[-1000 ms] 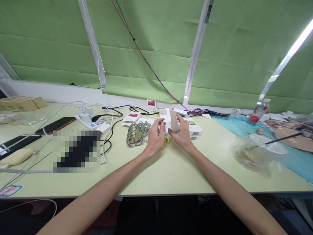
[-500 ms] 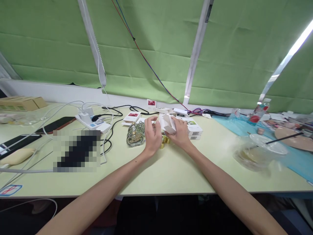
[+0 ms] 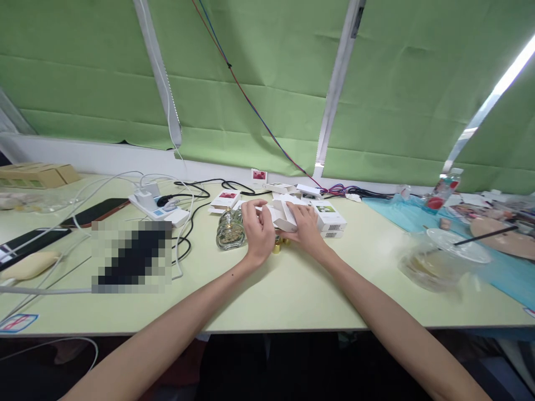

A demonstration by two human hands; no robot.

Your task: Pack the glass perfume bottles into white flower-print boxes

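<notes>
An open white carton (image 3: 285, 217) lies tilted in my right hand (image 3: 307, 223), its flaps spread toward the left. My left hand (image 3: 259, 231) is closed, its fingers curled right beside the carton's open end; whatever it holds is hidden behind the fingers. Left of that hand stand ornate clear glass bottles (image 3: 230, 229) with gold-coloured detail. Gold caps (image 3: 277, 245) sit on the table below and between the hands, partly covered by them.
White boxes (image 3: 332, 220) with a green picture are stacked at the right hand. Other cartons (image 3: 225, 200) lie behind. A power strip (image 3: 159, 209) and cables are at left. A plastic cup with a straw (image 3: 434, 259) and a bottle (image 3: 445, 189) stand at right.
The carton has tilted lower and turned its open end toward my left hand. My left hand has shifted slightly left, and my right fingers have moved along the carton's top.
</notes>
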